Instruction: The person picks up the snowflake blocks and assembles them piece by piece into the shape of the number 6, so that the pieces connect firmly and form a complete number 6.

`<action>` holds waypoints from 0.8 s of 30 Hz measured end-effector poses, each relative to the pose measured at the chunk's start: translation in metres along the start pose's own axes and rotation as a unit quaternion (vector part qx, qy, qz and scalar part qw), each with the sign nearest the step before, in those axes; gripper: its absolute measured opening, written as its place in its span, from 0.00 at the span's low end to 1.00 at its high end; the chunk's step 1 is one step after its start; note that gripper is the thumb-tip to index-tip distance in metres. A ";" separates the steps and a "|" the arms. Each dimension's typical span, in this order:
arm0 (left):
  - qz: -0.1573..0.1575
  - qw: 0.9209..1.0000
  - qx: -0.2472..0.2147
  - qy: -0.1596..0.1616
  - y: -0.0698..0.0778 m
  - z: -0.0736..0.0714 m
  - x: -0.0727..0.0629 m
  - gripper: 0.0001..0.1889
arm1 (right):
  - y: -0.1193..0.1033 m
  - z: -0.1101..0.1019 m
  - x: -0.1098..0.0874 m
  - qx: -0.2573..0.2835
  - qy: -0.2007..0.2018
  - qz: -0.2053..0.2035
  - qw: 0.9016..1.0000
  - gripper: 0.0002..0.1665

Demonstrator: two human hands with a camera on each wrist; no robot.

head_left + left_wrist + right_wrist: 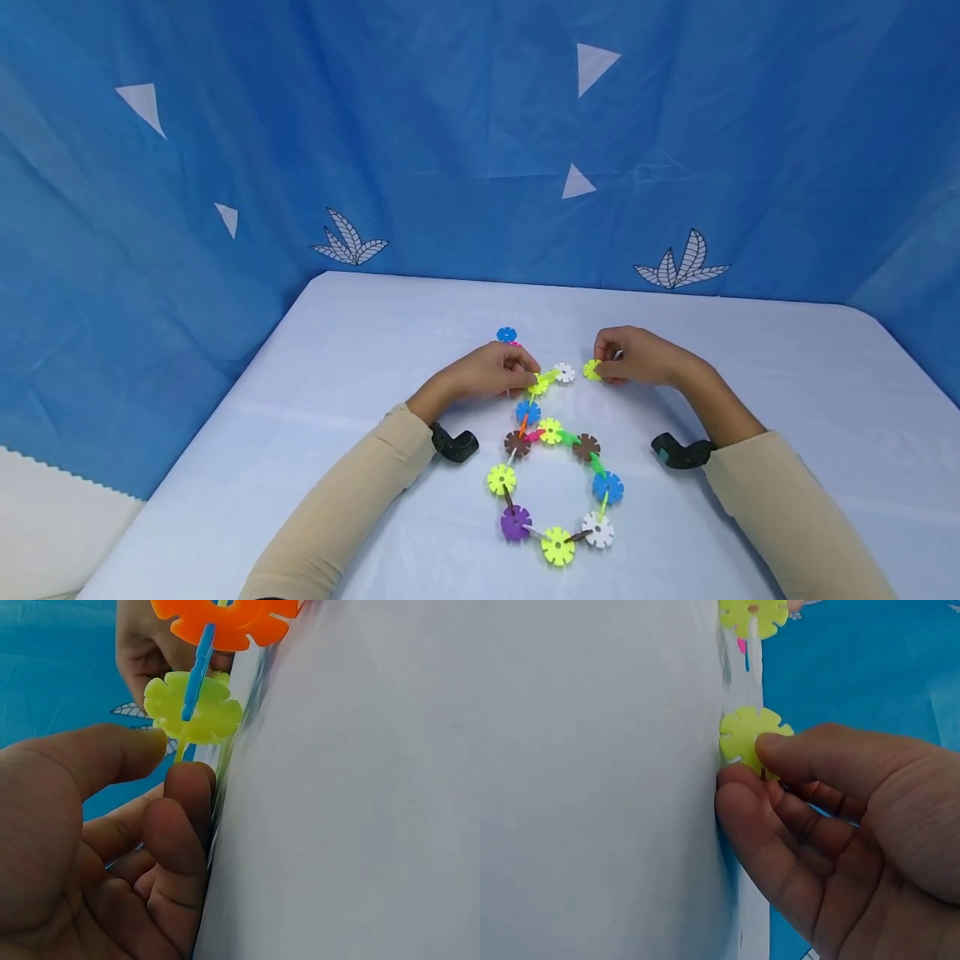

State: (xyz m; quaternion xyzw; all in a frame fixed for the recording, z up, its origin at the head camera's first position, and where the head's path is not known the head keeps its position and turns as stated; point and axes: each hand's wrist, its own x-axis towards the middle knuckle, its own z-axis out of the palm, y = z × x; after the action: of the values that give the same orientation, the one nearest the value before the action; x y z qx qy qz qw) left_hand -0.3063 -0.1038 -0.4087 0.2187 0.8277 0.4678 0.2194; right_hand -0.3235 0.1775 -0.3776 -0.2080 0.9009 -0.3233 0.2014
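Note:
My left hand (491,369) pinches a yellow notched flower disc (538,385) between thumb and fingers; the disc belongs to a chain of slotted-together discs. A white disc (564,372) forms the chain's near-right tip beside that hand. To the right, my right hand (637,354) holds a separate yellow flower disc (739,735) by its edge, a small gap from the white one. Below the left hand, a blue disc (528,412) leads down to a closed ring of discs, including a purple disc (515,522). The left fingers partly hide the chain behind them.
Past the left hand, a blue disc (507,334) and a bit of pink show on the white table (360,333). Black wrist devices (455,447) sit under both forearms. A blue curtain (450,125) hangs along the table's far edge.

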 end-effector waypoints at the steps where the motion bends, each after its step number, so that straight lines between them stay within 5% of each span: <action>1: 0.001 1.000 -0.002 0.000 0.000 0.000 0.000 0.11 | -0.001 0.002 -0.002 0.002 -0.002 -0.010 1.000 0.07; 24: 0.010 1.000 0.006 0.000 -0.001 0.001 0.000 0.14 | -0.019 0.029 0.001 -0.057 0.067 -0.100 0.991 0.08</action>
State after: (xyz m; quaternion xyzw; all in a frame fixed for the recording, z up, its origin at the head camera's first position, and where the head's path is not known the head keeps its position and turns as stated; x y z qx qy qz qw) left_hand -0.3057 -0.1041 -0.4102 0.2286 0.8281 0.4651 0.2137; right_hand -0.3055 0.1492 -0.3859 -0.2864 0.9040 -0.3028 0.0951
